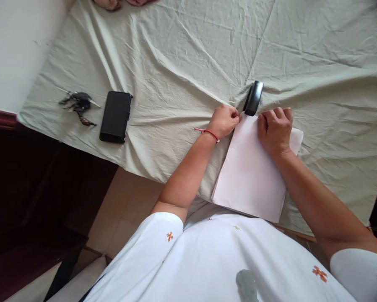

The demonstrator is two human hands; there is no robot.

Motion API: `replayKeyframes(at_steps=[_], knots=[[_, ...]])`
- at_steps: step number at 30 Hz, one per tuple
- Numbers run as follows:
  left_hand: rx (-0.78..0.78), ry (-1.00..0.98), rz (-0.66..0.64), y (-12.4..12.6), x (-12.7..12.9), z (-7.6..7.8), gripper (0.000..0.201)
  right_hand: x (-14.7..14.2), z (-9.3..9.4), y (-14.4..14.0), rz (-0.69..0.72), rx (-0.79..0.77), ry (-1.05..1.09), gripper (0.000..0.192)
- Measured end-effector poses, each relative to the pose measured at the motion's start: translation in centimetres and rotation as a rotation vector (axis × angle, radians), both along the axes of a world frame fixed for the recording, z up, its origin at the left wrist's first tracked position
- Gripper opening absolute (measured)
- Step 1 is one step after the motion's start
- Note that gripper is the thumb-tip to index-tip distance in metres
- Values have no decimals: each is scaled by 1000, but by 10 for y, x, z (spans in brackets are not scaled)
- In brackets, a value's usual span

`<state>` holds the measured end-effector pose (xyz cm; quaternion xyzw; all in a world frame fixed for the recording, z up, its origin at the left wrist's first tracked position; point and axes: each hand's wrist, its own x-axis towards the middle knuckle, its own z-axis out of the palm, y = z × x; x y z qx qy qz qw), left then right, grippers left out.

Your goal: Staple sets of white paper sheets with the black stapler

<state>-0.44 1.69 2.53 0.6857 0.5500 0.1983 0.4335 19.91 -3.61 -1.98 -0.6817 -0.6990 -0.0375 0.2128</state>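
A stack of white paper (251, 172) lies on the pale green cloth near the table's front edge. A black stapler (254, 98) sits at the stack's far left corner, its mouth over that corner. My left hand (224, 120) is curled into a fist beside the corner, touching the paper's edge just below the stapler. My right hand (275, 130) rests flat on the top of the stack, fingers bent, pressing the sheets down. A red thread bracelet (207, 132) circles my left wrist.
A black phone (115, 116) lies on the cloth (188, 54) at the left, with a bunch of keys (78, 103) beside it. The table's left edge drops to a dark wooden frame and tiled floor. Pinkish fabric (113, 4) shows at the far edge.
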Motion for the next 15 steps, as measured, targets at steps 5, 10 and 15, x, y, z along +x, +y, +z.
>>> replayKeyframes(at_steps=[5,10,15], knots=[[-1,12,-7,0,0,1,21,-1,-2,0,-10,19,-19,34],[-10,-7,0,0,0,1,19,-1,-1,0,-9,23,-16,35],[-13,-3,4,1,0,1,19,0,0,0,-5,-9,-5,35]])
